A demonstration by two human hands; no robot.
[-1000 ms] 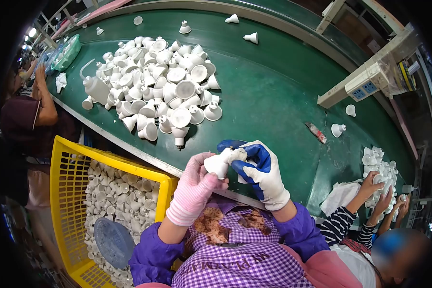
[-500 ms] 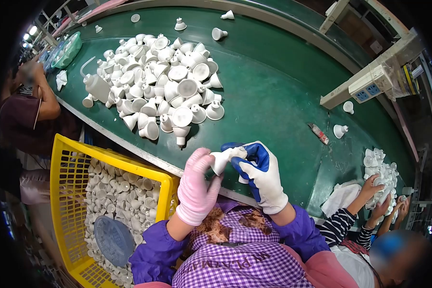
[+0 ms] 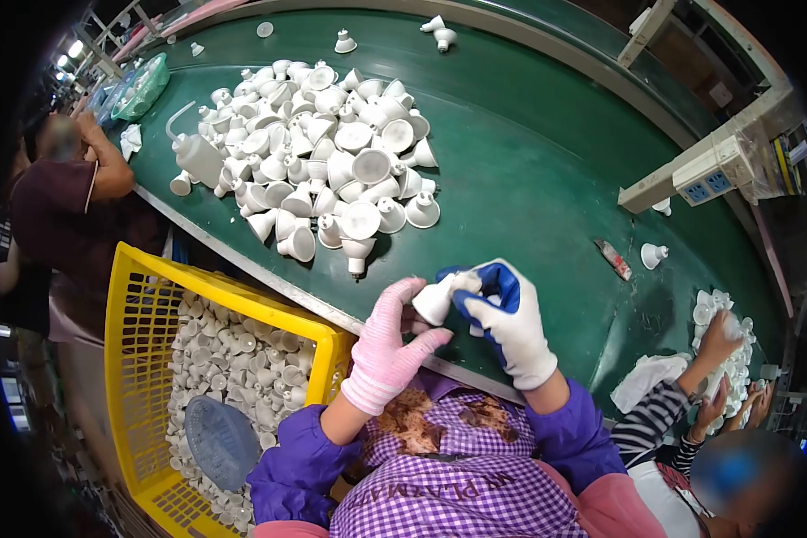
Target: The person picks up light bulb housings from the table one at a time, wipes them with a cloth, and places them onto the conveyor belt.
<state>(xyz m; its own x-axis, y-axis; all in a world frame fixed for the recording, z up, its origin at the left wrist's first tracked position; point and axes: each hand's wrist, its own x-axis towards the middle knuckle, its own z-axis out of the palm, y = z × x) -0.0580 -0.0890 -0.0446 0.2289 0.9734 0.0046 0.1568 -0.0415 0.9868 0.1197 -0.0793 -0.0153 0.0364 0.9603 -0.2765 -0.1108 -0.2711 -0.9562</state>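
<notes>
In a blue-and-white glove, my right hand [image 3: 508,316] is closed on the narrow end of a white lamp cup [image 3: 433,302], with a bit of white cloth at its fingers. My left hand [image 3: 391,345], in a pink striped glove, is beside the cup's wide end, thumb and fingers apart. Whether its fingertips touch the rim is hard to tell. Beyond both hands a large pile of white lamp cups [image 3: 332,161] lies on the green table [image 3: 520,197], a white squeeze bottle [image 3: 197,158] at its left side.
A yellow crate [image 3: 229,295] full of cups, with a blue basket [image 3: 221,443] inside, stands at lower left. A cutter [image 3: 613,259], a white cloth [image 3: 649,380] and a socket post [image 3: 704,177] are to the right. People sit at both sides, one handling cups at right.
My left hand's fingers have spread around the cup's wide end. The cup remains in my right hand. The view has shifted slightly, and two loose cups at the far side have changed position.
</notes>
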